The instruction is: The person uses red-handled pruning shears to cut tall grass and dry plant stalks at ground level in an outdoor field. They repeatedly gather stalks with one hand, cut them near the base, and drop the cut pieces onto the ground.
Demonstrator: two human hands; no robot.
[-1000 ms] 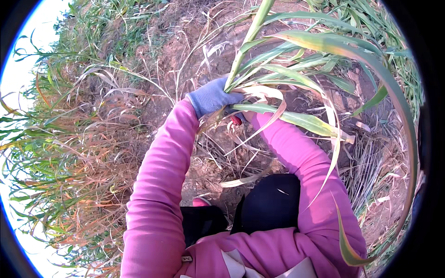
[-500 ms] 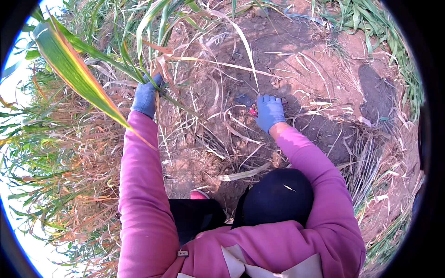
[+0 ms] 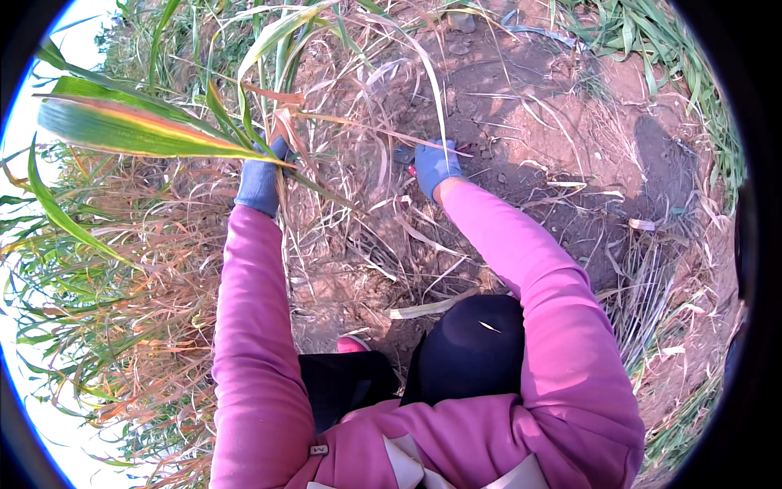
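My left hand [image 3: 261,183], in a blue-grey glove, is closed round tall green stalks [image 3: 285,61] of a grass-like crop. A broad leaf [image 3: 134,129], green with a yellow and orange edge, sticks out leftward above this hand. To the right, low over the soil, my right hand [image 3: 437,169] wears a matching glove and has its fingers curled. It grips a red-handled tool [image 3: 412,171]; only a bit of red and a dark flat part show beside the fingers, and the rest is hidden. A thin dry leaf crosses in front of the right hand.
Dense green and browning plants [image 3: 138,301] stand along the left. Dry leaves and stubble [image 3: 375,253] litter the brown soil [image 3: 529,90]. Cut green leaves [image 3: 631,37] lie at the far right, and a pile of dry stalks [image 3: 648,273] lies nearer on that side.
My right hand has moved left and farther out with the tool, closer to the stalks. My left hand still grips the stalks; the broad leaf has swung upward to the left.
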